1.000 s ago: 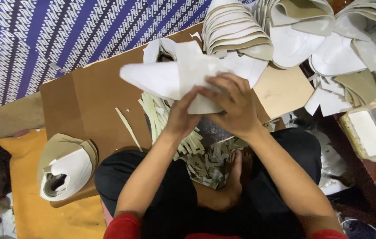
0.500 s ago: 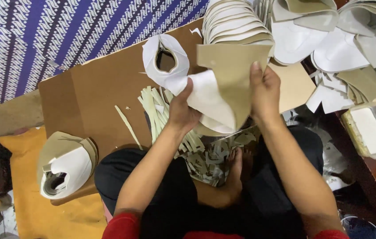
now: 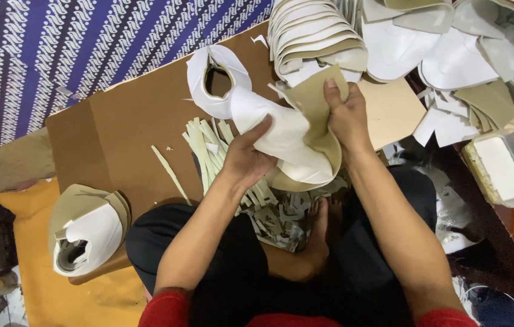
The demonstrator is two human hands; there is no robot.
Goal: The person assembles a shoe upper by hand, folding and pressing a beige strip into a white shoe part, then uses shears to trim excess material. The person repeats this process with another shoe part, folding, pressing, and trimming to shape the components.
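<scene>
The white shoe upper (image 3: 281,142) is held over the lap, long axis running from upper left to lower right. The left hand (image 3: 246,158) grips its underside; the right hand (image 3: 346,114) pinches the tan lining (image 3: 314,106) at its upper end — both touching.

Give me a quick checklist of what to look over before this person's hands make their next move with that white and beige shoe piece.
1. Left hand grips the white shoe piece: ok, thumb on top, fingers beneath.
2. Right hand pinches the beige lining: ok, fingertips on its upper edge.
3. Lining lies smooth against the white part: not ok, it is folded and curled.
4. Room on the brown cardboard to set it down: ok, bare to the left.
5. Cut strips kept apart: not ok, scattered right under the hands.
6. Stack of finished pieces stands steady: cannot tell.
</scene>
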